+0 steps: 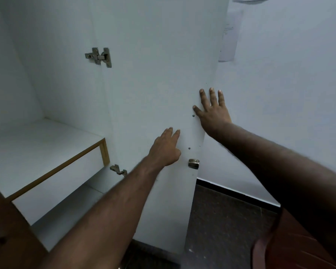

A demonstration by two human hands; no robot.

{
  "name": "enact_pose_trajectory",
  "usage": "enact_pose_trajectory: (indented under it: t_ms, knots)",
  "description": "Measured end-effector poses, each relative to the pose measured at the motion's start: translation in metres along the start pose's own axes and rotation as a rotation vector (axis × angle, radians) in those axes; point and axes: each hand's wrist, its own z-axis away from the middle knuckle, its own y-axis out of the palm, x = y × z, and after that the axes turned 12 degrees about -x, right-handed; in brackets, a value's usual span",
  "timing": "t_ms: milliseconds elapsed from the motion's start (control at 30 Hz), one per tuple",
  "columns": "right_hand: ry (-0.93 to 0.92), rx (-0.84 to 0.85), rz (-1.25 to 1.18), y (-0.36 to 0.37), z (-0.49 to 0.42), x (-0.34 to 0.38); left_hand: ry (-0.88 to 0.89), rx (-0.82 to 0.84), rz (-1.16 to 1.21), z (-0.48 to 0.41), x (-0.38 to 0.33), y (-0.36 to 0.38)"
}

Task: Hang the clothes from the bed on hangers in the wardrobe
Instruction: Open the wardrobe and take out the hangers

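Open wardrobe (47, 90) at left, door (153, 78) swung out mid-frame. Flat on door's inner face: left hand (166, 148), fingers (176, 133) straight, holding nothing. At door's outer edge: right hand (213, 111), fingers spread wide, holding nothing. Shelf (37, 148) inside, below hinge (99, 56)

I am facing a pale wall (289, 94) filling the right of the frame, a paper sheet (229, 39) hanging near its top. A black skirting (237, 193) is running along its foot above the dark speckled floor (221, 230). Reddish-brown wooden furniture (299, 249) is showing at lower right. Dim, cool light is falling evenly.
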Motion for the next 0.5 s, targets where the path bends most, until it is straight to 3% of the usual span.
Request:
enact_pose_trajectory:
  t_ms: [200,333,433,500]
  knots:
    - [0.044,0.089,-0.043,-0.015,-0.001,0.033,-0.112,-0.072,0.036,0.046,0.029,-0.019]
    - [-0.043,0.191,-0.158,-0.018,0.007,0.080,-0.295,-0.191,0.130,0.120,0.077,-0.036]
    - [-0.151,0.285,-0.365,-0.025,0.013,0.138,-0.483,-0.355,0.290,0.178,0.113,-0.057]
    - [-0.232,0.308,-0.569,-0.044,0.016,0.187,-0.627,-0.577,0.464,0.211,0.132,-0.075]
